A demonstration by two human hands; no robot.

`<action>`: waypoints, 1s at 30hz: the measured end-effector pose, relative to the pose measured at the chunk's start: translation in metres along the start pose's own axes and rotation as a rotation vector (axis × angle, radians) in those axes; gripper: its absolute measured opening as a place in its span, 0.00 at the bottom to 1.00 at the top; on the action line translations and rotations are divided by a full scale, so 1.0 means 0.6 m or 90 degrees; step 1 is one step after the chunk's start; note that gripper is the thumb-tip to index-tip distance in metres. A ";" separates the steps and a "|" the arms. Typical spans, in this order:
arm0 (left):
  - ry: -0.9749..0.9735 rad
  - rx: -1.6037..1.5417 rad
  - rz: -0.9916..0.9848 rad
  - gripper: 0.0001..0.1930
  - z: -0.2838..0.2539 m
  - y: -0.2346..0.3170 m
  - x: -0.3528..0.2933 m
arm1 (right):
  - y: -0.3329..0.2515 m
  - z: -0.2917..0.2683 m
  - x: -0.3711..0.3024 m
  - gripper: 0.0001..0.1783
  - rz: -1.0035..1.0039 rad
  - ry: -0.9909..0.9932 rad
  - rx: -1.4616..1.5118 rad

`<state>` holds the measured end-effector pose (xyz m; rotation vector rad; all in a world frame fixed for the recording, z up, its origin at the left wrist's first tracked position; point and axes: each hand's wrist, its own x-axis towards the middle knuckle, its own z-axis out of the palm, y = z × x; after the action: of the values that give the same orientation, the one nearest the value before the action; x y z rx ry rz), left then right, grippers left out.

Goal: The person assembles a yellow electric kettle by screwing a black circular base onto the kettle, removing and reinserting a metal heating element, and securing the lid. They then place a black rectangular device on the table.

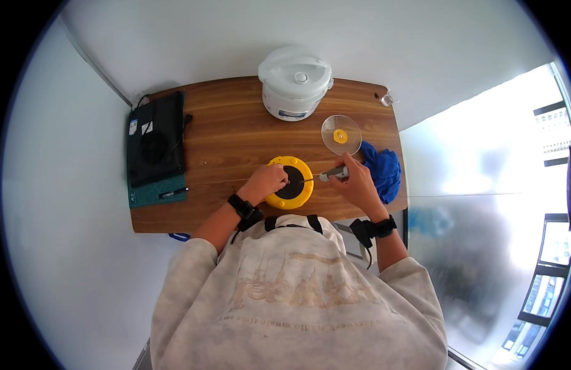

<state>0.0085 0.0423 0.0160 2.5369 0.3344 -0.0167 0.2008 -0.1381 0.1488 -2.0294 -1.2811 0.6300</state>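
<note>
A yellow ring-shaped base [308, 192] with a dark round centre lies on the wooden table, just in front of me. My left hand [267, 181] rests over its left side, fingers closed together near the dark centre; anything between them is hidden or too small to make out. My right hand [357, 185] grips a screwdriver [333, 174] by its grey and white handle. The thin shaft points left, and its tip reaches over the dark centre close to my left fingers. Whether the tip touches a screw cannot be seen.
A clear round lid [330, 131] with a yellow centre lies beyond my right hand, beside a crumpled blue cloth [383, 172]. At the back stands a white rice cooker [294, 86]. A black flat appliance [153, 148] sits left on a green mat [146, 193] with a pen [174, 193].
</note>
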 end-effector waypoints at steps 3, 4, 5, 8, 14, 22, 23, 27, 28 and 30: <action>0.019 0.011 0.015 0.06 0.007 0.004 -0.004 | 0.012 0.005 -0.003 0.17 -0.011 0.011 -0.004; 0.011 0.019 0.008 0.06 0.009 0.006 -0.004 | 0.013 0.006 -0.004 0.17 -0.008 0.009 -0.004; 0.005 0.028 0.001 0.06 0.009 0.008 -0.004 | 0.011 0.006 -0.002 0.17 -0.007 0.009 -0.005; 0.002 0.036 0.003 0.07 0.018 0.006 -0.006 | 0.009 0.009 0.000 0.17 -0.012 0.003 -0.004; 0.059 0.026 0.021 0.09 0.027 0.007 -0.008 | 0.014 0.012 0.000 0.18 -0.007 0.000 -0.007; 0.011 0.120 0.010 0.09 0.040 0.004 0.015 | 0.012 0.009 -0.008 0.17 0.010 -0.001 -0.003; 0.015 0.124 0.018 0.09 0.041 0.003 0.016 | 0.010 0.008 -0.009 0.17 0.012 0.002 -0.006; 0.011 0.197 0.054 0.07 0.044 0.005 0.019 | 0.013 0.010 -0.012 0.17 0.006 0.012 -0.001; 0.014 0.206 0.051 0.07 0.044 0.008 0.017 | 0.013 0.010 -0.013 0.17 0.010 0.009 -0.002; 0.018 0.202 0.043 0.07 0.044 0.007 0.016 | 0.013 0.010 -0.015 0.18 0.020 0.008 -0.004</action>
<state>0.0207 0.0267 -0.0042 2.8639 0.2739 -0.0084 0.1978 -0.1473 0.1397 -2.0595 -1.2480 0.6283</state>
